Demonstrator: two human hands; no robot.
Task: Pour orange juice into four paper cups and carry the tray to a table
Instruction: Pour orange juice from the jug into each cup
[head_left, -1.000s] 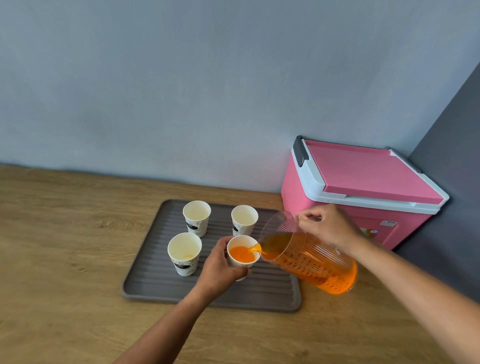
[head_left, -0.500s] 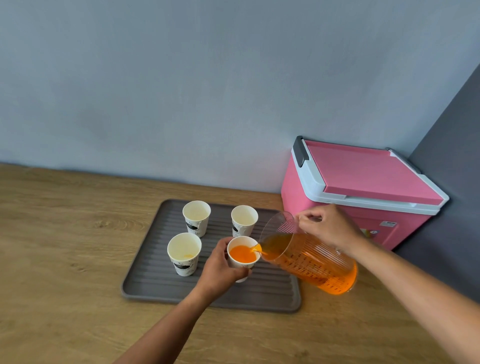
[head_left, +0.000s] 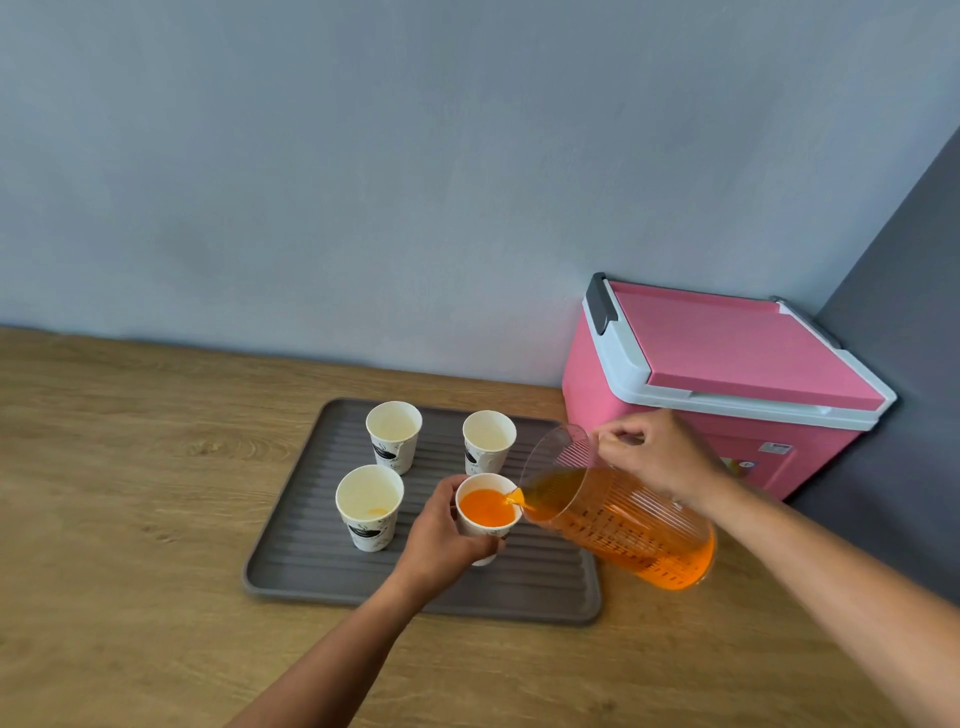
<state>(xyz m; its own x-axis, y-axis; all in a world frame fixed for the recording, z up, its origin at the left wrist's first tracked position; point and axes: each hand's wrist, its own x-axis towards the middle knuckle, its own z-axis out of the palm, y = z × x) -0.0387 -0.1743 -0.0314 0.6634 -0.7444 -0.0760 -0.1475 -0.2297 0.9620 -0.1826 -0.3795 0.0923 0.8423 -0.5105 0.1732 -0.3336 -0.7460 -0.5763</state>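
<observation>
A grey ridged tray (head_left: 311, 577) lies on the wooden counter with several white paper cups on it. My left hand (head_left: 441, 535) grips the front right cup (head_left: 487, 512), which holds orange juice well up its wall. My right hand (head_left: 654, 457) holds a clear ribbed pitcher (head_left: 623, 525) of orange juice tilted to the left, its spout over that cup with a thin stream running in. The front left cup (head_left: 369, 506) has a small trace of juice at the bottom. The back left cup (head_left: 394, 435) and back right cup (head_left: 488, 440) look empty.
A pink cooler box (head_left: 727, 384) with a white rim and closed lid stands right behind the pitcher, in the corner against the blue-grey wall. The wooden counter (head_left: 130, 493) stretches to the left and front of the tray.
The juice level in the front right cup has risen a little. Both hands and the pitcher have stayed almost in place.
</observation>
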